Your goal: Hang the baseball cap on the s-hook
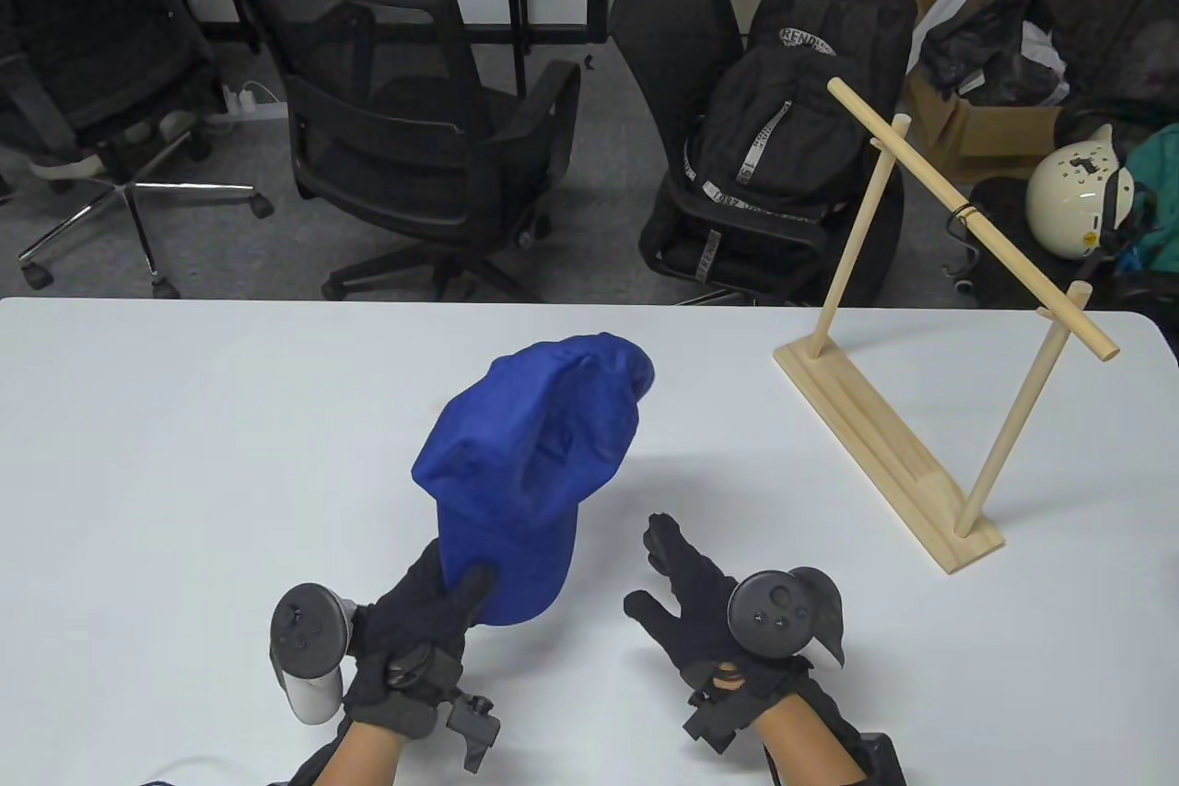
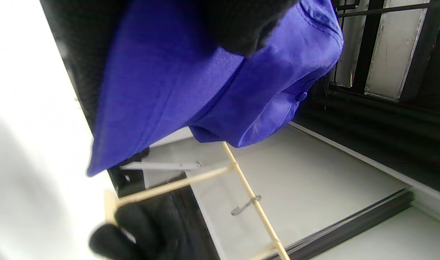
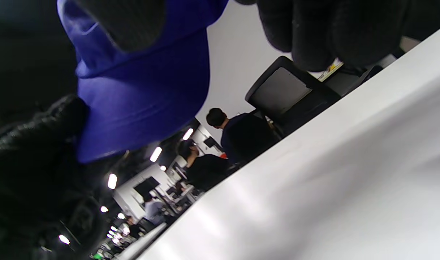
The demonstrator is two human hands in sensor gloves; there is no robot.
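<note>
While gripping the cap by its brim, thumb over the top edge, left hand keeps it raised off the table, crown tilted up and away, well to the left of the rack. Right hand just right of the brim, apart from it, fingers spread wide and holding nothing. Judged as the carry step: cap picked up, not yet brought to the rack. Hook a thin dark wire hanging from the sloped bar about midway along, hard to make out against the dark floor behind. Next move likely calls for swinging the cap rightward across to the rack, turning it so the back strap or opening faces the hook's lower curl, perhaps with the free hand steadying the fabric or the rack; soft crown apt to fold, so a light base could shift if pushed. From the table view, whole layout and the gap between cap and rack. From the left wrist view, something missing above: the hook seen pale and clear against a light surface, hanging off the bar below the cap, plus the crown's button. From the right wrist view, only the brim close up, gloved fingertips at the top edge; rack out of sight there.
</note>
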